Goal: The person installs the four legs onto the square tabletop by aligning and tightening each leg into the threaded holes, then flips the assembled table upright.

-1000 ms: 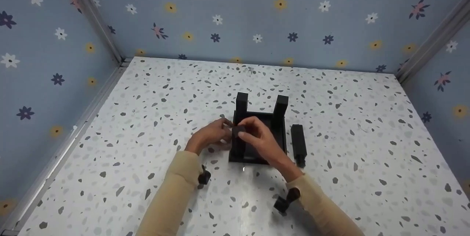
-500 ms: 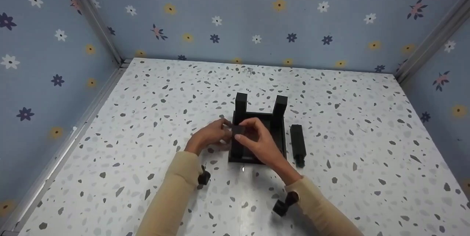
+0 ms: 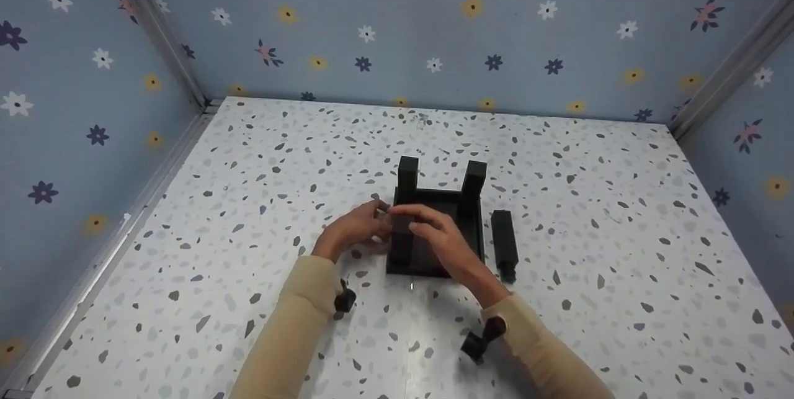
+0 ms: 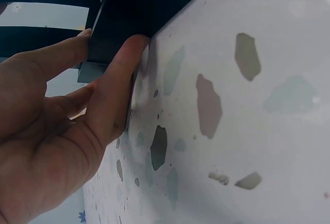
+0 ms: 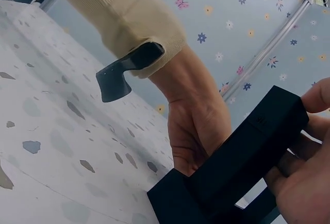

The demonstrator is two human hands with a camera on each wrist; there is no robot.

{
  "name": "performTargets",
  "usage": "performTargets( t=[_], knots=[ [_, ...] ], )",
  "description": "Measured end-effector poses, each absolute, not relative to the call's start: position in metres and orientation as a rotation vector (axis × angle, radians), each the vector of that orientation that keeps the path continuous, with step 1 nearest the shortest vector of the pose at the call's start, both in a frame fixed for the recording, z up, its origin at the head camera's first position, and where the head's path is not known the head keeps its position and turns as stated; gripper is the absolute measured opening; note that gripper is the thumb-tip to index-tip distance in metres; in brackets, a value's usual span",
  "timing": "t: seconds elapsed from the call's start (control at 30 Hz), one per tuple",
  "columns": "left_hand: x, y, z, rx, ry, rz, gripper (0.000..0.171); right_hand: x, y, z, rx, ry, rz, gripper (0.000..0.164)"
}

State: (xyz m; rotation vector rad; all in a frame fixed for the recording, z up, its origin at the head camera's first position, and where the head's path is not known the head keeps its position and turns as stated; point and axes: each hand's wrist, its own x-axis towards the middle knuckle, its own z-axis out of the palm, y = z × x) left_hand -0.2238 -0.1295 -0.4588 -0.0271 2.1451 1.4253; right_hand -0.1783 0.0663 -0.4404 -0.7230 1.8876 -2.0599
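Note:
An upturned black frame like a small table (image 3: 419, 273) stands on the speckled tabletop. Two square black legs (image 3: 408, 175) rise at its back. A third black leg (image 3: 402, 244) rises at the front left corner. My left hand (image 3: 355, 228) holds the frame's left side from outside, its fingertips (image 4: 135, 44) against the black wall low over the tabletop. Over the front left leg lies my right hand (image 3: 443, 241), index finger stretched across the top, thumb apart from it near the right side. In the right wrist view, fingertips (image 5: 315, 96) touch the leg's end (image 5: 276, 118).
A loose black leg (image 3: 504, 241) with a narrower threaded-looking end lies right of the frame. Flower-patterned blue panels (image 3: 397, 26) wall the table at back and sides. Small black devices (image 3: 476, 344) sit at both sleeve cuffs.
My right thumb has come away from the front left leg and its index finger has straightened leftward over the top. The left hand and frame stay put.

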Motion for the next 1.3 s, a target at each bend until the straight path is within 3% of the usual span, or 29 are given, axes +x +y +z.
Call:
performTargets(
  t=[1.3],
  knots=[
    [-0.225, -0.1285, -0.4594, -0.034, 2.15, 1.426, 0.052, -0.1712, 0.0615, -0.4425, -0.66, 2.074, -2.136, 0.027]
  ],
)
